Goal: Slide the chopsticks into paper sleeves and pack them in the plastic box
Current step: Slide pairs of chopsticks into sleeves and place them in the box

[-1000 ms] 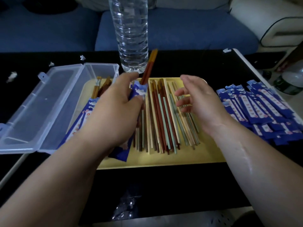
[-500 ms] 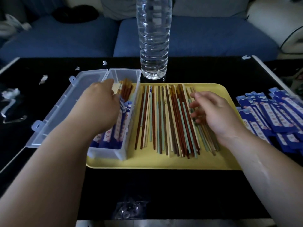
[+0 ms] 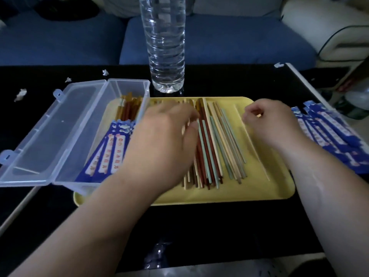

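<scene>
Left hand (image 3: 165, 136): fingers nearly straight, spread flat on the loose chopsticks (image 3: 215, 144) on the yellow tray (image 3: 249, 188); grips nothing. Right hand (image 3: 273, 124): fingers curled over the tray's right side; contents cannot be told. Plastic box (image 3: 127, 84) open at left, sleeved pairs (image 3: 111, 148) inside. Empty paper sleeves (image 3: 329, 132) at right.

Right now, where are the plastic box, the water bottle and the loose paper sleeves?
plastic box (image 3: 128, 87): head view, on its clear far wall.
water bottle (image 3: 164, 47): head view, middle of its ribbed body.
paper sleeves (image 3: 335, 132): head view, on a blue sleeve in the right-hand pile.
</scene>
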